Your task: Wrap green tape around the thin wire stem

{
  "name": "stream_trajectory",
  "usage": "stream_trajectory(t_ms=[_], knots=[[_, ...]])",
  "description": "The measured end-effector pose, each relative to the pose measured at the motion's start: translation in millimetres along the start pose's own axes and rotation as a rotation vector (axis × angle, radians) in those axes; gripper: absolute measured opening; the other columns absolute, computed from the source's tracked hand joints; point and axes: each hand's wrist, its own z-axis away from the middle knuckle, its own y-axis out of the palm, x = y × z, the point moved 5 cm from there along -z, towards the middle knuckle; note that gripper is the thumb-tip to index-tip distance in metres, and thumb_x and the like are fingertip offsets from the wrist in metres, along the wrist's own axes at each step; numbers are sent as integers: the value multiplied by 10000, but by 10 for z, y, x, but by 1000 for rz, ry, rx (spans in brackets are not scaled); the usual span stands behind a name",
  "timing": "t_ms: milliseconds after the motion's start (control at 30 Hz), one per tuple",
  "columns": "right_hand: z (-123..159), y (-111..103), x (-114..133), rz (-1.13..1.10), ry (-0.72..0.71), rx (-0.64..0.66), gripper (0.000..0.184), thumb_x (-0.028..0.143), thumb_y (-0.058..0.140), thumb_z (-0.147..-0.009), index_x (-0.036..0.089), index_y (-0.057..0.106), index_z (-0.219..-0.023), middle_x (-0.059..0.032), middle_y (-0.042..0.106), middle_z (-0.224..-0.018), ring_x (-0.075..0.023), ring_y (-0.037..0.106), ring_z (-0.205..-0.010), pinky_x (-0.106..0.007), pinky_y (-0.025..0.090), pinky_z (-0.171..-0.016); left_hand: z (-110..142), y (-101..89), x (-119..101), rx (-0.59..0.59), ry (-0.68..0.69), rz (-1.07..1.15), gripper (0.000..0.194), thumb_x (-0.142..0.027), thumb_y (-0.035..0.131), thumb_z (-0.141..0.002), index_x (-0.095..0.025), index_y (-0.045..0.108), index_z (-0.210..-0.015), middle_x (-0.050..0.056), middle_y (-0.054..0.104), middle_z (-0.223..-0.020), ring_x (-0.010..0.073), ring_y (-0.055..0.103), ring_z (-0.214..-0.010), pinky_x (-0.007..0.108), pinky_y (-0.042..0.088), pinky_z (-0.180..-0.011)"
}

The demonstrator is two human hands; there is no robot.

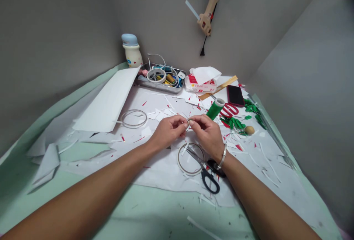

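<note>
My left hand and my right hand meet above the middle of the littered table, thumbs and fingertips pinched close together. Something thin and small is between the fingertips, too small to name. Behind my right hand a spool of green thread stands tilted in view. Below the hands lies a roll of tape, with black-handled scissors across it, partly hidden by my right wrist. To the left of my left hand is a thin ring of tape.
A metal tray of thread spools, a bottle and a tissue pack stand at the back. Right of the hands are red-handled scissors, green leaf pieces, a wooden ball and a phone. A glue gun hangs behind.
</note>
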Motion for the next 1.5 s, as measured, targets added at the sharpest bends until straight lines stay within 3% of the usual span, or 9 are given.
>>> stream_trajectory(t_ms=[200,333,600,833,1167,1300,1367,1500], knots=[[-20,-32,-49,-159,129,-34,153,304,591,-803,186,667,-863,-21,652,-807,-143,573,-720,-273,457,-664,18,18,-56,19,23,4,206,-349,542,-822,-169,628,-770,5,616,-641,117,576,-604,234,455,-620],[-48,-103,-120,-207,211,-90,199,337,599,-793,171,658,-887,-5,623,-757,-120,523,-642,-258,428,-610,31,63,-55,59,28,-128,190,-314,551,-810,-163,665,-787,16,632,-633,126,571,-603,233,436,-594],[-72,-210,-175,-217,203,-200,235,379,590,-802,176,650,-903,37,527,-650,-96,435,-570,-236,384,-555,44,70,-79,71,62,-242,228,-335,528,-821,-166,679,-795,-2,597,-602,112,502,-564,219,373,-532],[-108,-300,-208,-188,178,-273,248,391,590,-798,172,659,-892,28,524,-647,-107,447,-596,-253,407,-603,48,-11,-153,-44,34,-82,169,-323,585,-792,-175,666,-810,15,640,-722,122,559,-646,236,438,-635],[-84,-298,-161,-152,148,-288,234,369,575,-822,169,657,-911,-5,601,-752,-123,514,-662,-268,432,-645,-19,-220,-103,-262,127,-237,127,-285,581,-793,-209,682,-814,8,674,-827,153,581,-766,249,430,-728],[-96,-259,-138,-59,63,-204,194,331,565,-833,178,659,-908,-22,610,-806,-140,538,-714,-277,437,-660,-41,-302,-32,-333,102,-298,150,-303,547,-817,-207,661,-807,3,637,-760,154,562,-710,257,424,-687],[-102,-235,-108,42,-23,-164,167,303,559,-837,189,667,-894,-20,598,-800,-142,534,-709,-277,432,-653,-38,-362,-19,-407,105,-344,175,-273,530,-818,-206,659,-915,28,618,-894,165,569,-781,274,442,-730],[-97,-181,-60,229,-149,-109,156,260,534,-857,202,673,-898,-23,597,-792,-146,531,-695,-284,438,-652,67,-390,-184,-568,228,-471,439,-147,468,-804,-214,518,-1235,87,473,-1232,188,540,-986,323,454,-850]])
